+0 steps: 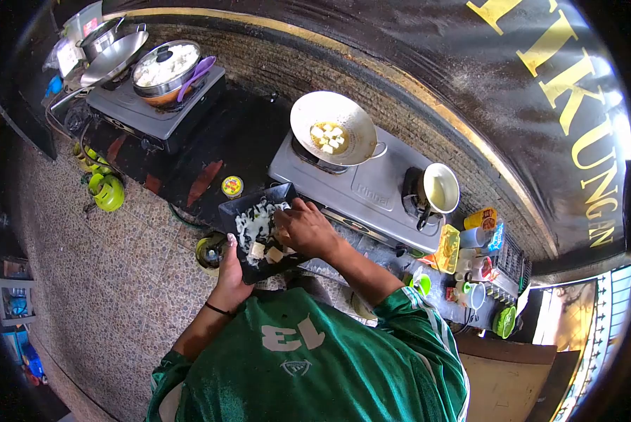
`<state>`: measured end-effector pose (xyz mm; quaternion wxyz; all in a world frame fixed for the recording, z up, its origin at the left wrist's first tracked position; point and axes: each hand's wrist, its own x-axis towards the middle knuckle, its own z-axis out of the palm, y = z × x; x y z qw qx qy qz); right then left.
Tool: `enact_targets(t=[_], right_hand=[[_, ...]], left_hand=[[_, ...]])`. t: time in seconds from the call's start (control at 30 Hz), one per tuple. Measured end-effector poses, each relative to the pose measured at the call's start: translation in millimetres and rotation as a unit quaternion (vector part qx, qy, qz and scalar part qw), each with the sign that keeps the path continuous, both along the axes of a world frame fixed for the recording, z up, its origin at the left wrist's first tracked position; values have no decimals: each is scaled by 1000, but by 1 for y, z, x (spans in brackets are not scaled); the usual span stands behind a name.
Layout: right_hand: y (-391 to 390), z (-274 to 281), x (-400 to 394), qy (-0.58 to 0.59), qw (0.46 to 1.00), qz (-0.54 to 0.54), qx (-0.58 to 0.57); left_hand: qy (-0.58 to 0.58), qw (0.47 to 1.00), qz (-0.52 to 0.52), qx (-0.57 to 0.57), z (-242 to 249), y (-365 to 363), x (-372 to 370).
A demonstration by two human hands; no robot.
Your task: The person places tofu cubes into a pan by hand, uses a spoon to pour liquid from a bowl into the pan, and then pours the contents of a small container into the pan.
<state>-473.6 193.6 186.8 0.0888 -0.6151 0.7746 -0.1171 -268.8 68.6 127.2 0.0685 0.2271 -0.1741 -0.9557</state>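
Note:
My left hand (pixel 234 269) grips the near left edge of a black rectangular tray (pixel 283 192), its thumb along the rim and the other fingers mostly hidden underneath. White wet batter (pixel 250 221) is smeared inside, and a few pale tofu-like cubes (pixel 257 250) lie at the near end. Over the tray's right side, my right hand (pixel 307 228) has its fingers curled together, reaching down into it. Whatever those fingers hold is hidden. Beyond the tray, a wok (pixel 354 126) on the stove contains several similar pale cubes (pixel 328 137) in oil.
The grey two-burner stove (pixel 371 195) also bears a small saucepan (pixel 440 188). A lidded pan (pixel 166 67) sits on another stove at left. A small round tin (pixel 232 186) stands near the tray. Cups and containers (pixel 473 238) crowd the right; a green gas cylinder (pixel 107 192) is at left.

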Motion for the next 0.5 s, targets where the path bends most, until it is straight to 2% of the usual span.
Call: enact_targets(t=[0.07,0.23,0.3,0.5], right_hand=[[1,0,-3,-18,999,3,-42],[4,6,-15,-16,998,39,-55],[5,6,-23,-16,999,51,2],[3,9,-48,-38,997,74,-2]], left_hand=[[-5,1000,2,3,-5,2,-4],[-12,1000,8,8,5,10,-15],[-18,1000,9,5,7,14,-20],[-25,999,30,36,0,21,-39]])
